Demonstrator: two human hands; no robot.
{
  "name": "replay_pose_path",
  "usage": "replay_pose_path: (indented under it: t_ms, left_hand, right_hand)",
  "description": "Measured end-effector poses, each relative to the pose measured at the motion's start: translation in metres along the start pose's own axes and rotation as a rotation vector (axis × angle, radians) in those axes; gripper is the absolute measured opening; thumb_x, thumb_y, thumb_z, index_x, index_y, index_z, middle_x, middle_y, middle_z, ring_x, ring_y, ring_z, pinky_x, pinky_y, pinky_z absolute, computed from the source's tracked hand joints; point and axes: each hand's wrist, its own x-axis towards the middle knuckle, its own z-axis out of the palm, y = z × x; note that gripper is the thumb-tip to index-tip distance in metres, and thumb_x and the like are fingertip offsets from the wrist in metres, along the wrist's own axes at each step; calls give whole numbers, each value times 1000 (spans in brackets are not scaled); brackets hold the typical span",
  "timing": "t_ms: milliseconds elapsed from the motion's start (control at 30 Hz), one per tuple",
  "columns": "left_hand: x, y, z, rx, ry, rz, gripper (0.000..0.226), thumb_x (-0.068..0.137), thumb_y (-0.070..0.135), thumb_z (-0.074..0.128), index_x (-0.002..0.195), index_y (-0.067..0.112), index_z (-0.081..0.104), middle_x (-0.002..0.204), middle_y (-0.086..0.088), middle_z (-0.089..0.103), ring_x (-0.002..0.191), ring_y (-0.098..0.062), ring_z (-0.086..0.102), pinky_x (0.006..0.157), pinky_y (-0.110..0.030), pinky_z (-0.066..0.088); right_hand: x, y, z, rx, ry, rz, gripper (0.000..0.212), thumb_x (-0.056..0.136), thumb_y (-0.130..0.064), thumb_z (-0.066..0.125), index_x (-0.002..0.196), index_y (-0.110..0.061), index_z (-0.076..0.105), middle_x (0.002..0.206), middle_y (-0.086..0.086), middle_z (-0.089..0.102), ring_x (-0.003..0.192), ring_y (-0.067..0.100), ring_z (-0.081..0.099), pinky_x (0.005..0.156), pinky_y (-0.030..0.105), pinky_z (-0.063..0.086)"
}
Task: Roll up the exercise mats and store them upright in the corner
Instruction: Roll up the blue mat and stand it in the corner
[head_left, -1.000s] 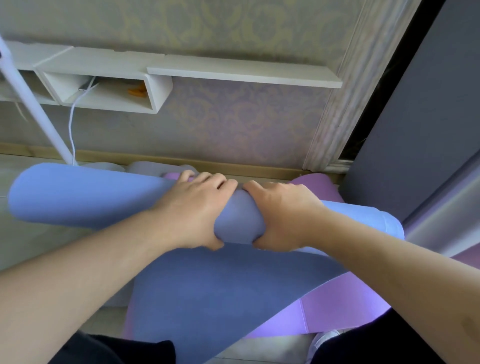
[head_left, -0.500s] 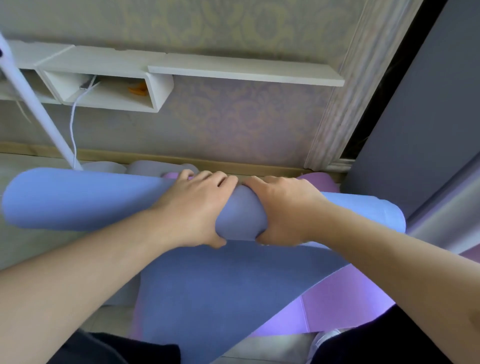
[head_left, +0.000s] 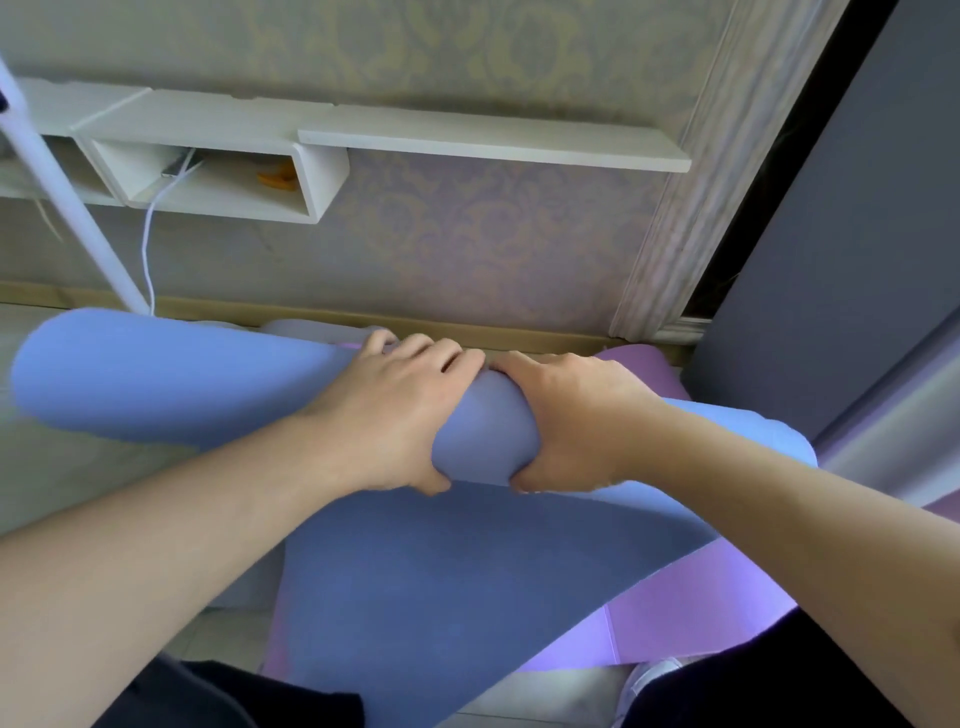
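Left hand (head_left: 387, 410) grips blue mat (head_left: 156, 374) at mid-roll, fingers curled over far side, thumb tucked under near side. Going from left: white pole (head_left: 67, 202) leans at far left, its foot by the baseboard (head_left: 519, 332); thin white cable (head_left: 148, 244) drops from a white wall shelf (head_left: 322, 171) w/ an open cubby, small orange item (head_left: 278, 176) inside, too small to tell what. Rolled part of blue mat runs from far left across to right, fat end at left, slightly tilted, lifted off the floor (head_left: 52, 483) at the left. Unrolled tail of same mat spreads near, down toward the person's dark-clad legs (head_left: 223, 696). Grey thing (head_left: 306, 328) peeks behind the roll near baseboard, mostly hidden. Patterned wallpaper (head_left: 467, 239) behind.

Right hand (head_left: 576, 421) just beside left, fingertips nearly touching it, also clenched round the roll: fingers over far side, thumb under. Roll is squeezed narrower between the two hands. Purple mat (head_left: 691, 618) lies flat on floor under the blue tail, showing at near right and again past the hands at far right. Pale door trim (head_left: 675, 218) rises right of the wallpaper; grey panel (head_left: 831, 260) fills the right edge.
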Motion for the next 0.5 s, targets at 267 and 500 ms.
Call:
replay_pose_path:
  t_ms: [267,500]
  left_hand:
    - [4,-13,-8,-215,-54,-89,87,51,66,83,127,40,49,109,18,57,100,-15,60,89,-40,47]
    - [1,-3,8,-2,-59,13,91,54,59,81,132,29,43,121,12,52,115,-20,55,101,-44,43]
  right_hand:
    - [-6,-10,9,-168,32,-27,122,58,-67,90,151,-27,20,128,0,55,112,29,60,90,46,54]
    - [-2,-5,5,-8,-65,6,91,62,-63,82,136,-35,38,107,-12,63,84,21,63,69,38,55]
